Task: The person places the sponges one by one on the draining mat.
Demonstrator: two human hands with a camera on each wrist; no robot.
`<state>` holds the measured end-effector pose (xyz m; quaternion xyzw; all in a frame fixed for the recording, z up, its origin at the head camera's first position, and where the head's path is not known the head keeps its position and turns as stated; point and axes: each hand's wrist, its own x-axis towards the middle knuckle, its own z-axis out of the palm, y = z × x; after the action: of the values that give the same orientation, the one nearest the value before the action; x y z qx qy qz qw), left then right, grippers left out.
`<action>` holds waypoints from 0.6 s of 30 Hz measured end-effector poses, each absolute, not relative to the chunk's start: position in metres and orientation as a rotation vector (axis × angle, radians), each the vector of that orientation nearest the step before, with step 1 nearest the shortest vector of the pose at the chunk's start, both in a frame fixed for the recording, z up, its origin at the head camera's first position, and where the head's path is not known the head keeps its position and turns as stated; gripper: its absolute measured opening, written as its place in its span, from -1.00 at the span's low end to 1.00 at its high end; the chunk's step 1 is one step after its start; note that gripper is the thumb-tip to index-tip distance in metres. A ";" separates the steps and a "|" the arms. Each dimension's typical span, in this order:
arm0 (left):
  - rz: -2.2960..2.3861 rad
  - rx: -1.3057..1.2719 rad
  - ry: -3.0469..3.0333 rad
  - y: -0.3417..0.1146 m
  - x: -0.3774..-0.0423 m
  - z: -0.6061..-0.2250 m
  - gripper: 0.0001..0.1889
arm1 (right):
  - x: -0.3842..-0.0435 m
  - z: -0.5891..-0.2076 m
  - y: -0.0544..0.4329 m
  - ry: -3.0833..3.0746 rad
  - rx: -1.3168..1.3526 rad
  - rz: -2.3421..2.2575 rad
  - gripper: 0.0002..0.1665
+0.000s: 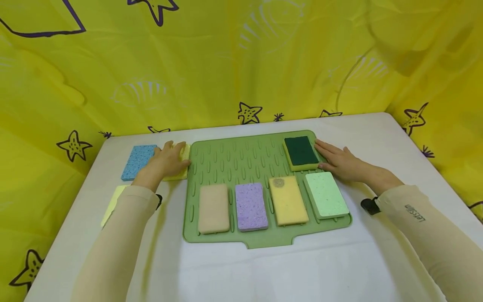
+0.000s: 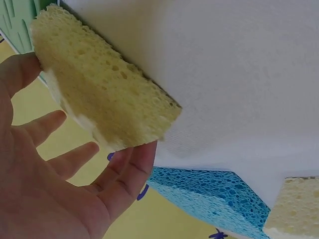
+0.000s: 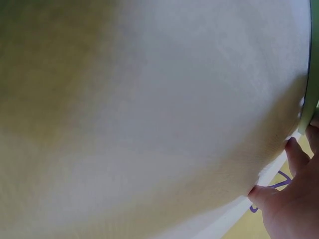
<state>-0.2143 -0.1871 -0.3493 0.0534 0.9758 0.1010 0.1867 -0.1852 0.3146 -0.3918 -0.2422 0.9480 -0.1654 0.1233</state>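
My left hand (image 1: 166, 162) holds a pale yellow porous sponge (image 1: 185, 152) just left of the green ridged mat (image 1: 234, 157). In the left wrist view the thumb touches one end of that sponge and fingers (image 2: 132, 172) touch the other; two fingers between are spread off it. My right hand (image 1: 341, 164) rests at the mat's right edge, fingers extended, beside a yellow sponge with a dark green scouring top (image 1: 301, 151). Only part of the right hand shows in the right wrist view, at the edge of the mat (image 3: 313, 69).
Along the mat's front lie a beige sponge (image 1: 214, 209), a lilac sponge (image 1: 251, 206), a yellow sponge (image 1: 289, 203) with a round mark and a mint sponge (image 1: 326, 195). Left of the mat are a blue sponge (image 1: 137, 162) and another pale yellow sponge (image 1: 112, 205), partly behind the left sleeve.
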 end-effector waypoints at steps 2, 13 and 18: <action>0.289 0.142 2.745 -0.185 -0.214 -0.348 -0.26 | -0.185 -0.392 0.314 2.774 -0.710 -0.480 -0.21; 0.280 0.112 2.747 -0.187 -0.218 -0.347 -0.21 | -0.185 -0.391 0.314 2.771 -0.710 -0.456 -0.21; 0.258 0.117 2.770 -0.189 -0.218 -0.346 -0.21 | -0.185 -0.391 0.313 2.778 -0.720 -0.455 -0.22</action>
<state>-0.2179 -0.1889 -0.3462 0.0415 0.9790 0.0912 0.1778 -0.1852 0.3134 -0.3911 -0.2460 0.9494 -0.1554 0.1179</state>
